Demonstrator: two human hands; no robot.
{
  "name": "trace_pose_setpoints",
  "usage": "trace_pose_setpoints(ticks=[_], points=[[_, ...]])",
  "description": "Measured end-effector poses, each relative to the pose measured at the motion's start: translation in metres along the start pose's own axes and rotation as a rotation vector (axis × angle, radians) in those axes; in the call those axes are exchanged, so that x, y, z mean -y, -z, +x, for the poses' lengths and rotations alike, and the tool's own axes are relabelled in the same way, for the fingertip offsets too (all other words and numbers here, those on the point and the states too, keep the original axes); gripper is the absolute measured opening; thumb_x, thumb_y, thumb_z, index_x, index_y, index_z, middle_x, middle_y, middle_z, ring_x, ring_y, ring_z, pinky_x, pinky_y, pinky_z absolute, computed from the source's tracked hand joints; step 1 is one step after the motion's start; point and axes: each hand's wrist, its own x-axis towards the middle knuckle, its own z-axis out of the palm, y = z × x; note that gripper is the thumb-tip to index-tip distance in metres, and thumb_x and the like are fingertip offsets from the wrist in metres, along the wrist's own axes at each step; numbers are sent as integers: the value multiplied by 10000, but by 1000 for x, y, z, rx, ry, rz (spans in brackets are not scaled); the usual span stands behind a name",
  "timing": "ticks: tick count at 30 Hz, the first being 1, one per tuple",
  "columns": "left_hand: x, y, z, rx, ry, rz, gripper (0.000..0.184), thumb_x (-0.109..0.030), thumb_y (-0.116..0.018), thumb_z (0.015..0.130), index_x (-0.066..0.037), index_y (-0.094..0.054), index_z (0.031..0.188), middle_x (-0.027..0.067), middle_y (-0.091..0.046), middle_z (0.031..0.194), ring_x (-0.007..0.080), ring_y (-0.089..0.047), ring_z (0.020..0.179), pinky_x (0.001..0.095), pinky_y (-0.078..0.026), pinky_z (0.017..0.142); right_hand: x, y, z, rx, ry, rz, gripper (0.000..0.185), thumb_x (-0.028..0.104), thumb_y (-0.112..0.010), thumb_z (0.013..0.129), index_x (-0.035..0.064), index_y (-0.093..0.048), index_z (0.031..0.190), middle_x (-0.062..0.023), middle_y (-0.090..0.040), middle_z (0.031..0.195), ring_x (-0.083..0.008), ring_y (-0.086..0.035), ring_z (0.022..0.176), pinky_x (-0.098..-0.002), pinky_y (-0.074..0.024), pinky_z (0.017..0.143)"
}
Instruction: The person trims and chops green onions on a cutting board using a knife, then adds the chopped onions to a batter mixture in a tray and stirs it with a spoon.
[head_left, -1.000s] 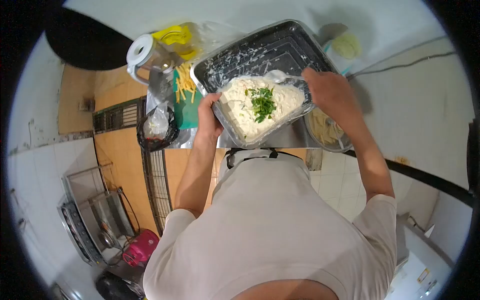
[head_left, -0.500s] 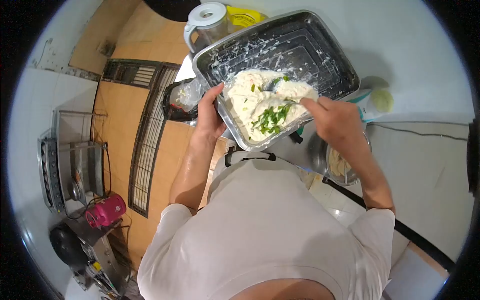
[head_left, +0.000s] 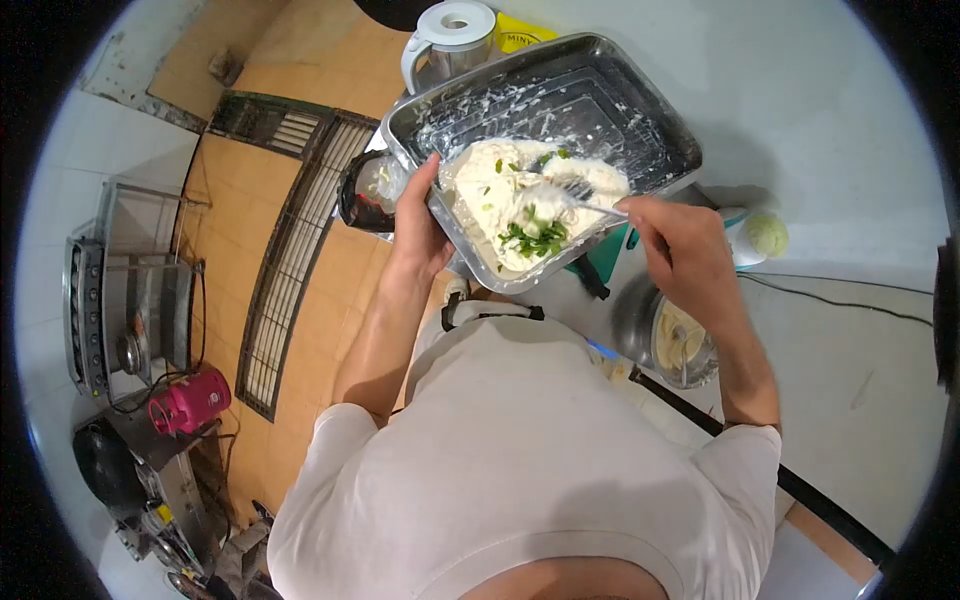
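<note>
My left hand (head_left: 420, 225) is closed on the left side of a metal baking pan (head_left: 655, 150), thumb over the rim. The pan tilts, with a thick, pale, creamy mixture (head_left: 480, 195) gathered at its lower left and chopped green herbs (head_left: 535, 240) on top. My right hand (head_left: 685, 250) grips the handle of a metal spoon (head_left: 598, 208) over the pan's near right edge. Mixture coats the spoon's head, so its shape is partly hidden. White smears mark the pan's dark upper part.
A metal bowl (head_left: 635, 320) with pale mixture and a utensil stands below my right hand. Behind the pan are a white-lidded pitcher (head_left: 455, 30) and a yellow packet (head_left: 520, 33). A black-lined container (head_left: 365, 195) is at left; a pink gas cylinder (head_left: 190, 400) stands farther off.
The spoon has lifted and swung, showing more of its handle and coated head. My right hand has shifted slightly right and down. The herbs look more bunched toward the near edge.
</note>
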Motion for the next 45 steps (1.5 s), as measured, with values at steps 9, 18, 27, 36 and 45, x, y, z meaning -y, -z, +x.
trace_pose_setpoints(ticks=[9, 18, 27, 36, 45], points=[[-6, 19, 23, 45, -12, 32, 531, -421, -526, 988, 3, -569, 1304, 165, -655, 1253, 266, -663, 1115, 398, -525, 991, -16, -5, 20, -7, 110, -383, 320, 16, -674, 790, 136, -690, 1087, -58, -643, 740, -261, -664, 623, -372, -511, 531], [-15, 18, 34, 124, -1, 39, 568, -462, -517, 1000, -11, -538, 1343, 155, -633, 1295, 266, -639, 1154, 405, -501, 1019, -33, -44, 37, 12, 155, -57, 366, -79, -639, 758, 91, -723, 1071, -82, -617, 685, -231, -599, 556, -344, -446, 503], [-5, 17, 25, 114, -12, 47, 559, -455, -504, 1010, -12, -534, 1349, 147, -631, 1302, 264, -632, 1166, 406, -493, 1024, -8, -31, 17, 87, 214, -314, 332, -17, -621, 757, 89, -730, 1052, -77, -603, 681, -248, -586, 553, -359, -440, 492], [-17, 15, 42, 184, 38, 24, 587, -502, -477, 1023, -34, -524, 1373, 143, -627, 1311, 261, -624, 1178, 401, -493, 1022, -59, -39, 89, 11, 223, -173, 225, 120, -625, 848, 121, -706, 1059, -80, -670, 755, -291, -662, 639, -401, -516, 558], [-6, 19, 35, 262, -5, 28, 647, -547, -423, 1029, -27, -480, 1411, 167, -590, 1355, 285, -597, 1226, 424, -492, 1040, -7, -16, 17, 130, 156, -74, 302, -7, -664, 768, 93, -706, 1050, -80, -668, 750, -263, -659, 642, -356, -503, 545]])
